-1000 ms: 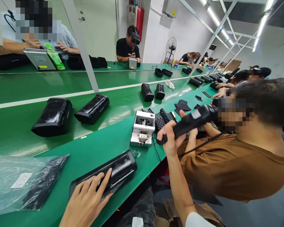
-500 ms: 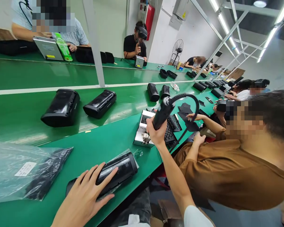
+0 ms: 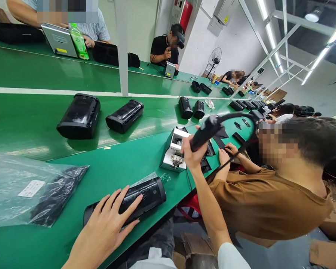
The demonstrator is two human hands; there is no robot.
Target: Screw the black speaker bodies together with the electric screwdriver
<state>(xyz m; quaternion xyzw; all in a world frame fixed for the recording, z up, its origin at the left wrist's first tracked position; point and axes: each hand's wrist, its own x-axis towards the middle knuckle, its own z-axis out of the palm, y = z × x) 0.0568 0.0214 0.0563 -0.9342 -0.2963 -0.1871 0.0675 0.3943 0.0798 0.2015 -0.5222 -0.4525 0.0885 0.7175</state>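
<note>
My left hand (image 3: 105, 229) lies flat with fingers spread on a black cylindrical speaker housing (image 3: 145, 196) that rests on its side near the front edge of the green bench (image 3: 117, 168). My right hand (image 3: 193, 153) is closed around the grip of a black corded electric screwdriver (image 3: 205, 132), held tip-down at the small white screw feeder box (image 3: 175, 153). The tool's cable loops up and over to the right.
Two black housings (image 3: 80, 116) (image 3: 125, 116) lie on the conveyor belt, with two more (image 3: 190, 108) farther along. A clear bag of black parts (image 3: 30, 194) sits at left. A person in a brown shirt (image 3: 268, 205) works close on my right; others sit across the line.
My right hand swung the screwdriver from level to tip-down at the white feeder box. The housing under my left hand rolled, its mesh side now up. My view shifted down-left.
</note>
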